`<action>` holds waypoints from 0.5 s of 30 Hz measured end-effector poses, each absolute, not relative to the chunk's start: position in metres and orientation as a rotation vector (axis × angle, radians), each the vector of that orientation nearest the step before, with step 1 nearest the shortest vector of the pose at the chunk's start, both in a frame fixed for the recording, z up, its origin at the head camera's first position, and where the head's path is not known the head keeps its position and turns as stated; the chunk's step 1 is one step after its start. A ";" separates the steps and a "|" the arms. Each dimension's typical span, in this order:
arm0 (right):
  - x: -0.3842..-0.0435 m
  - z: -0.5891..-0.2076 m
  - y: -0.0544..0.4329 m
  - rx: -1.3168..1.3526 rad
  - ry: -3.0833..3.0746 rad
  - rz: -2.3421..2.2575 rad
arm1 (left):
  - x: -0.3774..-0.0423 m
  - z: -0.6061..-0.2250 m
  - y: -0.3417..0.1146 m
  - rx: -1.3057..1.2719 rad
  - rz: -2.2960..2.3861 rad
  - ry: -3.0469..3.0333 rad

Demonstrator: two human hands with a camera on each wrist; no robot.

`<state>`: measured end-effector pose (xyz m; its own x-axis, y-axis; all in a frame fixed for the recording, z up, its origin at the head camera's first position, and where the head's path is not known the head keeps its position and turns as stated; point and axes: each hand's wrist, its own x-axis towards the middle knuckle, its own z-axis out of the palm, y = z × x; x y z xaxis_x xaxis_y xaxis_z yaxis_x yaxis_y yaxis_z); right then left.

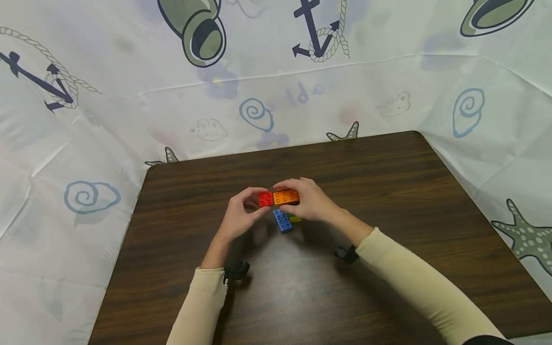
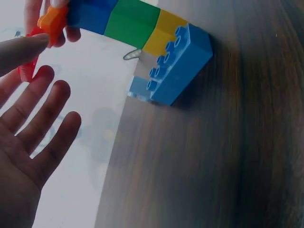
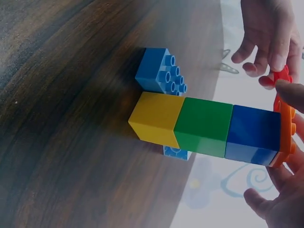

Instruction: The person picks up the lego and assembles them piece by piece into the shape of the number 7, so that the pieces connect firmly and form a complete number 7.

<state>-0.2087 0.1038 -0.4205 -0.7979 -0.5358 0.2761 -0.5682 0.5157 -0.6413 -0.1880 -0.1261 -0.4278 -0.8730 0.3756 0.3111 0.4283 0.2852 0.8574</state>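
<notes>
Head: blue brick (image 1: 282,221) beside stack (image 1: 286,197).

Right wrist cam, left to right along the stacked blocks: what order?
Yellow block → green block → dark blue block → orange block.

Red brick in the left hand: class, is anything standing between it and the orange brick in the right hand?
Nothing visible does. In the head view, the red brick in the left hand lies close beside the end of the orange brick in the right hand, with no other brick between. Whether they touch is unclear.
</notes>
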 end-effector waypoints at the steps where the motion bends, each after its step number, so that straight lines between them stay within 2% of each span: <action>1: -0.208 -0.421 0.104 0.981 -2.698 1.174 | -0.188 -0.428 -0.125 -0.770 -1.689 -2.492; 15: -0.205 -0.426 0.102 0.934 -2.705 1.235 | -0.188 -0.434 -0.118 -0.718 -1.880 -2.486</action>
<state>-0.2046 0.1022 -0.4263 -0.8203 -0.5101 0.2587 -0.5297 0.5069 -0.6801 -0.1884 -0.1180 -0.4339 -0.8977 0.3818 0.2200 0.3156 0.2088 0.9256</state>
